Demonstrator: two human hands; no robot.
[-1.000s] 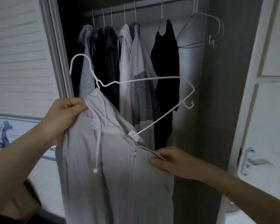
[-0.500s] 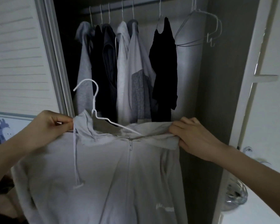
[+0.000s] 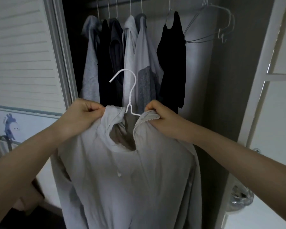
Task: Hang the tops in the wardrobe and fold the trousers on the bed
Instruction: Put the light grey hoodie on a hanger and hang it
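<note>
Held up in front of the open wardrobe (image 3: pixel 224 96): a pale grey zip-front hooded top (image 3: pixel 130 179), thin and slightly creased, long enough to run off the bottom of the view, already draped over a white wire hanger (image 3: pixel 130 96). Zip open at the neck only, its teeth visible along the right edge of the collar, closed from the chest down. One white drawcord end dangling over the chest. Hanger hook upright above the collar, curling to the left, free of the rail; hanger shoulders hidden inside the fabric apart from a short stretch of wire at the neck. Left hand (image 3: pixel 82 113) closed in a pinch on the left side of the collar, by the hood; right hand (image 3: pixel 162 118) curled tight around the right side of the collar at the top of the zip. Inside the wardrobe, behind and above the top, a row of garments on white hangers along the rail: a light grey hooded one (image 3: pixel 90 63) at the far left, two dark ones next to it, a white one, a light one with a darker grey panel, then a black top (image 3: pixel 172 60) at the right end. Further right on the same rail, a few bare wire hangers (image 3: pixel 211 27) bunched together. Slatted wardrobe door (image 3: pixel 21 55) on the left, a white door (image 3: pixel 271 113) on the right.
</note>
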